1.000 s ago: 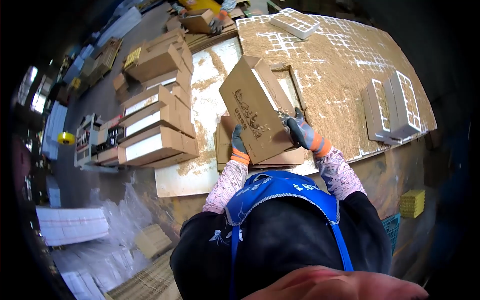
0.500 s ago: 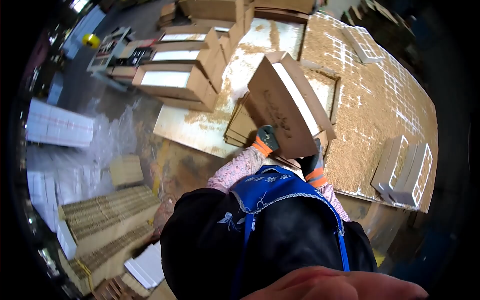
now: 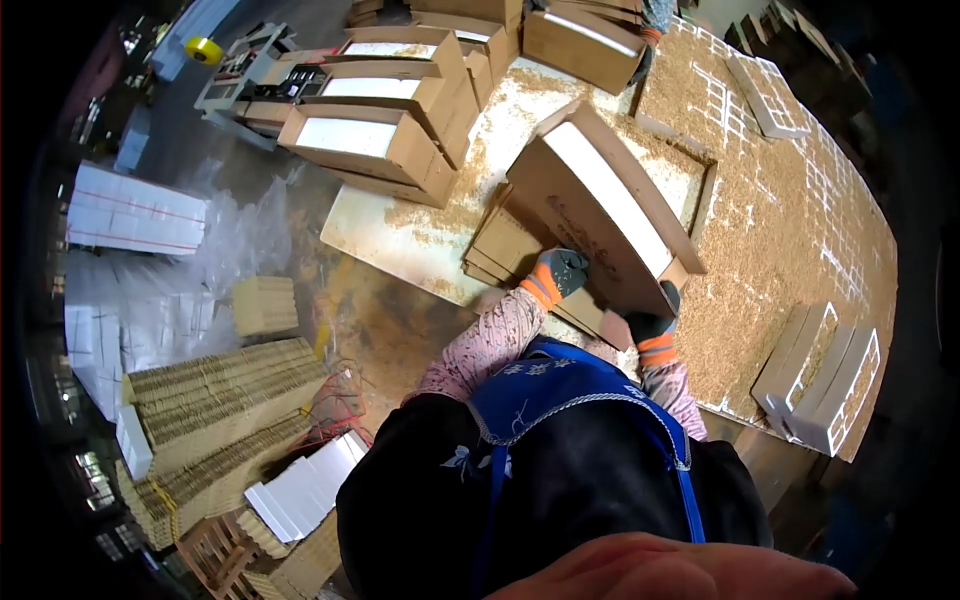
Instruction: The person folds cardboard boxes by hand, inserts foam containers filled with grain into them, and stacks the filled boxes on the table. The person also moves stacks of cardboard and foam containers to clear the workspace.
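A long open cardboard box stands tilted in front of me, with printing on its near side and a white block inside. My left hand, in a dark glove with an orange cuff, is closed at the lower edge of that printed side; its fingertips are partly hidden. At the box's near end, my right hand, gloved alike, grips the corner by the end flap. Flat cardboard sheets lie stacked under and beside the box.
Several filled cardboard boxes stand at the table's left. Sawdust-like bits cover the raised board on the right, where white-edged blocks sit. Another person's hand is by a box at the back. Bundled cardboard lies at lower left.
The view has shifted, so the scene sits further right and lower. My left hand has moved along the box's lower edge towards its near end. More flat cardboard shows beneath the box.
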### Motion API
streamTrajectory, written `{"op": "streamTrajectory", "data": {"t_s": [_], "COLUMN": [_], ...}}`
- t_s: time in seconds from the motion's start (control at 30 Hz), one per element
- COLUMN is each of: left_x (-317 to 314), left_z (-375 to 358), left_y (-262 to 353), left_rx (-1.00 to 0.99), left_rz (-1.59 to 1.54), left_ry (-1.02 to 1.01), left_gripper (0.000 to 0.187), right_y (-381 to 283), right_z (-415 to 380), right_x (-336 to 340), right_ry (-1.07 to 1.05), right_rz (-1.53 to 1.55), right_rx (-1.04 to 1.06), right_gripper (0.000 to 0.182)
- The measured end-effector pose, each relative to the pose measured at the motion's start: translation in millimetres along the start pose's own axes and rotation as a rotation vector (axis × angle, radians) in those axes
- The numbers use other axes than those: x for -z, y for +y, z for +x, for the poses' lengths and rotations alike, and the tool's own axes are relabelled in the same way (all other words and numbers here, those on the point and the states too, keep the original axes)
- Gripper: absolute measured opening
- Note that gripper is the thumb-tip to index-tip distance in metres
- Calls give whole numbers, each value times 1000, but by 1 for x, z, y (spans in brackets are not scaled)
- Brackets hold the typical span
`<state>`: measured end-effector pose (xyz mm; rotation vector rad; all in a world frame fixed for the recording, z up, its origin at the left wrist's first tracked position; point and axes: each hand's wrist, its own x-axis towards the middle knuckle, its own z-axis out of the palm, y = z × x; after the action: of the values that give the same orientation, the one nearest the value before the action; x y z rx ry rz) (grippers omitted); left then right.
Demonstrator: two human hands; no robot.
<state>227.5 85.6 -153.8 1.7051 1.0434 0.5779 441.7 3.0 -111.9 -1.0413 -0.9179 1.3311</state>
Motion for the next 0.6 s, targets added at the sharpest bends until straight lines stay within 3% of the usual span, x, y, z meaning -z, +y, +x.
{"op": "streamTrajectory", "data": {"t_s": [0.07,0.13,0.17,0.2,0.27,0.3,0.33,0.37,0.4,0.47,0.53,0.57,0.6], "left_x": [9,14,19,42,92,103,105,106,107,109,109,110,112], "left_z": [17,39,38,34,17,12,9,5,4,9,9,10,10], "left_y": [-5,-26,-42,-32,-17,-19,-25,-33,-39,-43,-44,-45,-44], "left_rx": [-7,360,152,148,-39,76,72,38,3,34,16,23,33], "left_rz": [36,-1088,-600,-596,685,796,795,825,856,826,844,835,838], "left_ry": [-24,241,354,342,430,265,254,210,168,114,118,96,59], "left_gripper": [44,49,50,50,62,67,67,69,72,75,75,75,77], "right_y": [7,-2,16,9,3,17,31,3,-11,35,69,72,78], "right_z": [38,75,93,124,167,182,198,213,227,268,282,296,300], "right_x": [16,12,19,17,11,12,13,-17,-31,0,-9,-14,-19], "right_ry": [92,-63,107,191,192,180,161,272,296,233,247,322,332], "right_rz": [517,-236,122,710,732,368,0,-36,296,340,-56,240,253], "right_rx": [-234,22,-60,-423,-504,-272,-44,-242,-423,-540,-388,-600,-599], "right_gripper": [42,40,38,38,36,36,35,68,72,62,44,43,43]}}
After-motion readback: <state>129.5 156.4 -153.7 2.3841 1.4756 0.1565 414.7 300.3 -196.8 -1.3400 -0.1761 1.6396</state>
